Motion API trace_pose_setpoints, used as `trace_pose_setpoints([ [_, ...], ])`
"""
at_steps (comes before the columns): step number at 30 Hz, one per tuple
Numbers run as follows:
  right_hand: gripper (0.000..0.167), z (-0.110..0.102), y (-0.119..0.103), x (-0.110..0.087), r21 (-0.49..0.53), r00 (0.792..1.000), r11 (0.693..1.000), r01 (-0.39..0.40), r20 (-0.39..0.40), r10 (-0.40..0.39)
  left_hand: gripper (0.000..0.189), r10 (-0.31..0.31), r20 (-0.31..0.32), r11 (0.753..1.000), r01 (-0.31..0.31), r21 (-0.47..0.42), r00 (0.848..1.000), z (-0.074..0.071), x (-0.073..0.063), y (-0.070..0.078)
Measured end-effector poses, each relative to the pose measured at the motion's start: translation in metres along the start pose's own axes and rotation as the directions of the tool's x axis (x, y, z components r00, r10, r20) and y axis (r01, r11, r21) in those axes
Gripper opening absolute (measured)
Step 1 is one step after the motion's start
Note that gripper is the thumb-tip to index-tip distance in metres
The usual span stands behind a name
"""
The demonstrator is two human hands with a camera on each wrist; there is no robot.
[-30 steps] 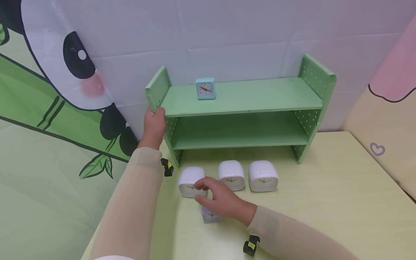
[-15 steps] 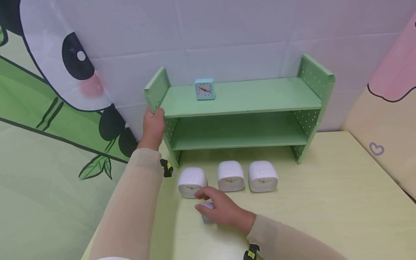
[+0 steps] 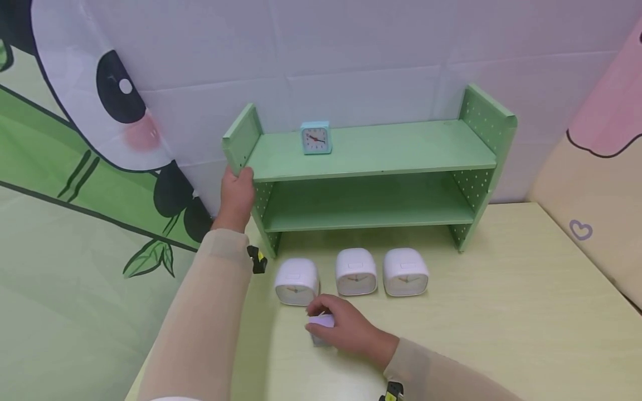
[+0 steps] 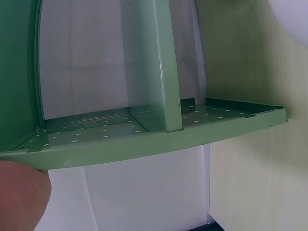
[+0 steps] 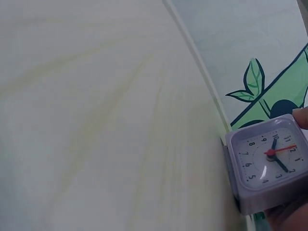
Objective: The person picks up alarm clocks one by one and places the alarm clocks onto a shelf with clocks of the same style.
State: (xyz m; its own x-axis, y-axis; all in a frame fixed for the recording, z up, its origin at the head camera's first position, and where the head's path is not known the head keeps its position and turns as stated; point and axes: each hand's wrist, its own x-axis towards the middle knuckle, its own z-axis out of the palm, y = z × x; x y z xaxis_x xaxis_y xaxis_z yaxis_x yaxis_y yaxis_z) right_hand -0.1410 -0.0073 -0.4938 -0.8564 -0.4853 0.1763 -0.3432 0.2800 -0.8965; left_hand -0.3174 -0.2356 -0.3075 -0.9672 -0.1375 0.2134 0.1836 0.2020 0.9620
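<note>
My left hand [image 3: 237,195] grips the left side panel of a green two-tier shelf [image 3: 401,146]; in the left wrist view part of a finger or thumb [image 4: 21,195] lies against the panel's edge. On the table below, my right hand [image 3: 351,328] has its thumb and fingers about a small purple alarm clock [image 3: 324,320]. The right wrist view shows that square alarm clock [image 5: 269,161] with dark hands and a red one, fingertips at two sides. From the head its face is partly hidden by the thumb.
Three white rounded clocks [image 3: 297,275], [image 3: 356,270], [image 3: 405,270] stand in a row before the shelf, the left one close to my right fingers. A light-blue alarm clock [image 3: 316,138] sits on the top tier. Printed cloth [image 3: 351,55] hangs behind the pale wooden table [image 3: 526,289].
My right hand has moved down and closed in on the purple alarm clock, its fingers now about it. The left hand keeps its grip on the shelf.
</note>
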Motion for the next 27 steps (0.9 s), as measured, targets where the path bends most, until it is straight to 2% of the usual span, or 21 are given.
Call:
trace_pose_setpoints([
  [7,0.03,0.002,0.012,-0.005,0.083,0.996,0.994,-0.075,-0.031,0.078,0.051,0.0,-0.003,1.0,0.0,0.001,1.0,0.0,0.0,0.0],
  [15,0.04,-0.006,0.026,-0.019,0.158,0.992,0.98,-0.117,-0.018,0.122,0.05,-0.019,0.004,1.0,0.019,-0.019,1.0,0.002,0.002,-0.003],
  [21,0.038,-0.013,0.033,-0.027,0.143,0.995,0.985,-0.095,-0.016,0.098,0.05,-0.027,0.0,1.0,0.027,0.008,1.0,0.001,0.003,-0.004],
  [27,0.035,-0.014,0.029,-0.027,0.162,0.998,0.985,-0.059,-0.012,0.062,0.051,-0.022,-0.004,1.0,0.022,0.01,1.0,-0.001,0.004,-0.003],
])
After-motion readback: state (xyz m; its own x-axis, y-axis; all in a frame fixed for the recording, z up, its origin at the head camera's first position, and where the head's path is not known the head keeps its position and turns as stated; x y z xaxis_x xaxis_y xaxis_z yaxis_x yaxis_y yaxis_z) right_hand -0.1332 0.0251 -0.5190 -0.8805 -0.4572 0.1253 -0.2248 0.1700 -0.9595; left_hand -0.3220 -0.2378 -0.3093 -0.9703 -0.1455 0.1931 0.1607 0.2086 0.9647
